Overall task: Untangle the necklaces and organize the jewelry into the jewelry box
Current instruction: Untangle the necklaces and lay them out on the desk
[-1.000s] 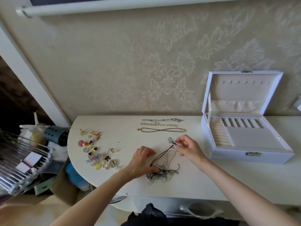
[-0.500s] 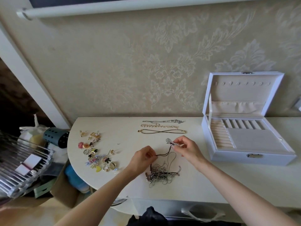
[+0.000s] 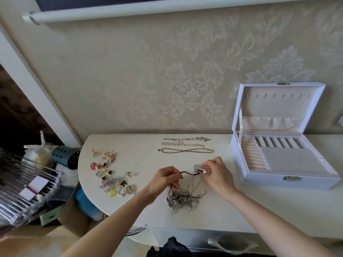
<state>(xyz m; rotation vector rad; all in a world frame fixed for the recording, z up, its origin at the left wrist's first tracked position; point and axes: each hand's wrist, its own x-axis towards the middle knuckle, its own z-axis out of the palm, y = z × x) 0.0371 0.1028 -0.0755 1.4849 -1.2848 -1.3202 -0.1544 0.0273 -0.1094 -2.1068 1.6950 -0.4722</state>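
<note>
Head view. A white surface (image 3: 241, 210) with a rounded left end stands against patterned cream wallpaper (image 3: 130, 80).

Left hand (image 3: 165, 178), lower centre of frame: the fingers are curled, pinching a black cord (image 3: 187, 173). Right hand (image 3: 216, 172), just to its right: the fingers are closed round a silver pendant (image 3: 201, 169) at the cord's other end. The cord spans the gap between the two hands, raised off the surface. From the left hand it drops into a tangle of chains (image 3: 182, 199), which lies on the surface just below and between the hands. Thin silver strands also rise from the tangle toward the pendant.

Above the hands, three necklaces lie in separate rows running left to right: a silver chain (image 3: 186, 139) nearest the wall, a gold chain (image 3: 182, 144) in the middle and a brown cord necklace (image 3: 185, 150) nearest the hands.

Left part of the surface: a loose scatter of small pieces (image 3: 111, 173), rings and earrings in gold, pink, yellow and black, well apart from the tangle.

Right of frame: a white jewelry box (image 3: 287, 182) with its lid (image 3: 278, 104) up against the wall. The beige lining, ring rolls and slotted compartments show inside.

Off the surface's left end there is a blue perforated holder (image 3: 64, 156) and a clear ribbed rack (image 3: 24, 186).
</note>
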